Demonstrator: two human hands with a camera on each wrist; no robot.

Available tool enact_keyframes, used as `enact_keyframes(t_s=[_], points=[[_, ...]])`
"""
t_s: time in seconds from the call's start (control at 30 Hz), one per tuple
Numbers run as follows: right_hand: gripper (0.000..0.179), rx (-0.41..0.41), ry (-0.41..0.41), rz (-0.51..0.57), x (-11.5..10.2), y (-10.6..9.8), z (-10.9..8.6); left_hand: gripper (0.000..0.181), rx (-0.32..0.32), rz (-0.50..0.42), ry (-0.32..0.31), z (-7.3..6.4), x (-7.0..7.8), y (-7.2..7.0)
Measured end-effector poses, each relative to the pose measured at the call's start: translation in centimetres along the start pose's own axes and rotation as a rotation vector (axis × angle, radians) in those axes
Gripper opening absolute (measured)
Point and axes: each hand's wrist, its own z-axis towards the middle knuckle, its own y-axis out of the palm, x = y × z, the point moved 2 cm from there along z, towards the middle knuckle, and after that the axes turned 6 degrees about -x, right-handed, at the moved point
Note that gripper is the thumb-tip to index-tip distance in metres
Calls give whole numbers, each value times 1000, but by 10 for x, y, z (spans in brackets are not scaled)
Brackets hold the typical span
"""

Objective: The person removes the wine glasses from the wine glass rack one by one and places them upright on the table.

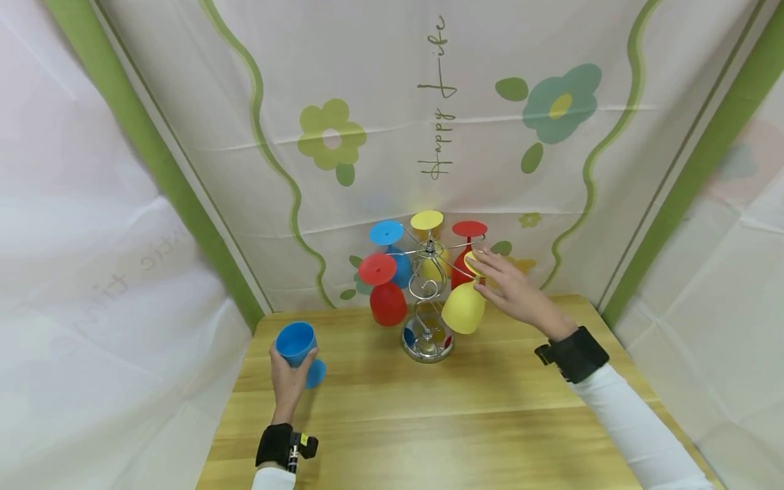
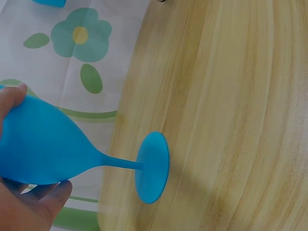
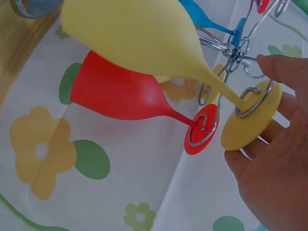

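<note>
My left hand [image 1: 288,378] grips a blue plastic goblet [image 1: 297,346] by its bowl, at the table's left side. The left wrist view shows the goblet [image 2: 48,139] tilted, its stem and round foot pointing away from the fingers. A yellow goblet [image 1: 463,309] hangs upside down from the front right arm of a metal wire rack [image 1: 427,347]. At its foot is my right hand [image 1: 517,292], fingers extended. In the right wrist view the fingers lie behind the yellow foot [image 3: 257,127], with the thumb near the wire loop.
Also hanging upside down from the rack are a red goblet [image 1: 388,304] at front left, a blue goblet [image 1: 401,269], another yellow goblet [image 1: 436,267] and another red goblet [image 1: 459,269] behind. A patterned curtain [image 1: 392,170] rises directly behind the wooden table [image 1: 392,422].
</note>
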Motion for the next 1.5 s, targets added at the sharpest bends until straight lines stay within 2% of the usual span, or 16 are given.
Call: enact_keyframes(t_s=[0.13,0.3,0.63,0.87,1.23,1.5], points=[[52,60,-52,-82,1,5,0,98,2,0,1,0,0,0],[51,108,-78,-113,2,8,-1,97,4,8,2,0,2,1],[53,120,-124,-158,0,6,-5,96,11,-8,20,0,4,-1],[56,144,-157,-173,-1,5,-8,97,8,-10,8,0,0,-1],[60,142,-130,-226,-2,6,-11,97,1,-7,6,1,-2,-2],[61,180,-122,-244,-7,7,-11,98,-18,-14,-1,-1,1,-2]])
